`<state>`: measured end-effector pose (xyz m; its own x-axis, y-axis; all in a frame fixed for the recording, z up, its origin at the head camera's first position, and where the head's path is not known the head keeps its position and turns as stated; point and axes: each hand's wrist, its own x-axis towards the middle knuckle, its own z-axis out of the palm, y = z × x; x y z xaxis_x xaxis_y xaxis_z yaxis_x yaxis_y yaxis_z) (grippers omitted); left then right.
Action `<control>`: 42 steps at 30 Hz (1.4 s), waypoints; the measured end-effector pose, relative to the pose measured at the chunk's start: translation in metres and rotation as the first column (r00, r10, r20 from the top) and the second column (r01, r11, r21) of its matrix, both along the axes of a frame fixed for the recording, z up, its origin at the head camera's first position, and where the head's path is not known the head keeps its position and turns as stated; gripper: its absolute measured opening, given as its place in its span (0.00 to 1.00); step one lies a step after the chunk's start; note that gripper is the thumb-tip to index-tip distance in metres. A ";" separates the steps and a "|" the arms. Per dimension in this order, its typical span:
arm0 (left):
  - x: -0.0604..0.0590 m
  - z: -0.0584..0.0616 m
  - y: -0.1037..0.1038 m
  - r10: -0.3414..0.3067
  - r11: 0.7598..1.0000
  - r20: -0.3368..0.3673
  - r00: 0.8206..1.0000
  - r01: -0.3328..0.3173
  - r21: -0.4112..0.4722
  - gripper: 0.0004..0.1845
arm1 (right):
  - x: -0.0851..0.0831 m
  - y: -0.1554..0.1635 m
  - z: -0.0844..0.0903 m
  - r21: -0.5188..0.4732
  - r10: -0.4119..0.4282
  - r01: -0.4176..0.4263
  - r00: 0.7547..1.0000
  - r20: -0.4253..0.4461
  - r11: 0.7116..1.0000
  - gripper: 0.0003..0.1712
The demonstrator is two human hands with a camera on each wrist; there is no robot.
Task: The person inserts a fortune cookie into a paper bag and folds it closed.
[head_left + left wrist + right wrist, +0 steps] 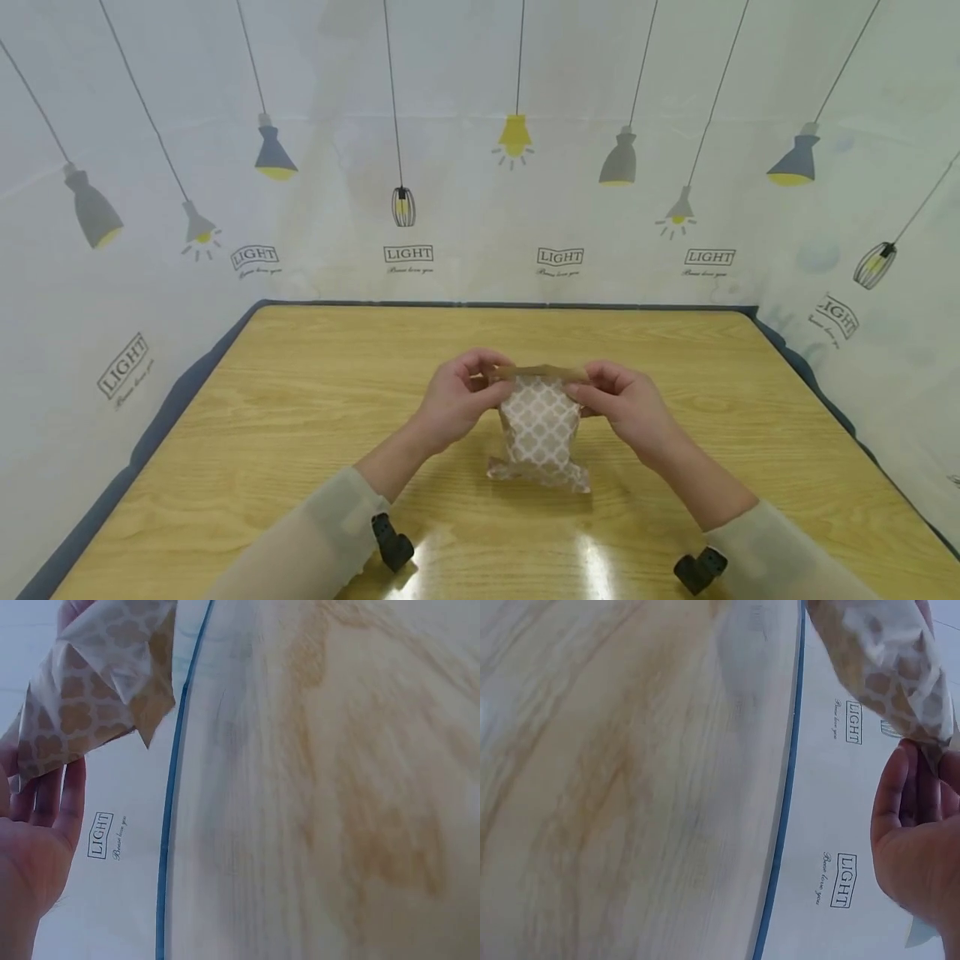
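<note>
A bundle of brown wrapping paper [538, 421] with a white lattice print stands in front of me in the head view, its lower end crumpled and flared. What it contains, if anything, is hidden. My left hand [461, 398] pinches the upper left corner between thumb and fingers. At the upper right corner, my right hand [628, 408] does the same, and a plain brown edge runs between the two. The left wrist view shows the paper [82, 705] above my left fingers [69, 796]. In the right wrist view its end [907, 682] tapers into my right hand [919, 832].
Beneath my hands lies a wood-grain table [315, 358] with a dark blue edge. A pale backdrop [465, 167] printed with hanging lamps and LIGHT lettering rises behind it and along both sides. Small black devices [392, 543] are at both cuffs.
</note>
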<state>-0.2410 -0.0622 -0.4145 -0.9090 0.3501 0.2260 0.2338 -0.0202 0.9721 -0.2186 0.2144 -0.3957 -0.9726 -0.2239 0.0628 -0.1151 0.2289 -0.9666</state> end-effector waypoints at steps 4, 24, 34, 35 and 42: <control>0.000 0.000 -0.001 -0.019 1.000 0.012 1.000 0.019 0.023 0.14 | 0.000 0.006 -0.002 0.015 0.053 -0.052 0.998 -0.037 0.999 0.22; 0.001 -0.003 0.001 -0.061 0.998 0.012 0.998 0.061 -0.010 0.10 | -0.002 0.003 -0.002 0.074 0.135 -0.126 0.983 -0.126 0.989 0.21; 0.000 -0.008 0.010 0.032 0.997 0.059 0.998 -0.027 -0.072 0.12 | 0.000 -0.008 -0.003 0.178 0.064 -0.045 0.992 -0.107 0.983 0.17; -0.001 -0.009 0.011 0.029 0.997 0.062 0.998 -0.024 -0.069 0.12 | 0.000 -0.008 -0.004 0.189 0.065 -0.044 0.992 -0.107 0.981 0.18; -0.002 -0.008 0.010 -0.008 0.993 0.047 0.999 0.013 -0.114 0.14 | -0.001 -0.011 -0.006 0.178 0.060 -0.047 0.996 -0.068 0.983 0.16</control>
<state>-0.2427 -0.0520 -0.4223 -0.9137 0.3809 0.1416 0.1888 0.0896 0.9779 -0.2192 0.2036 -0.4014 -0.9533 -0.2892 0.0875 -0.1999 0.3865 -0.9004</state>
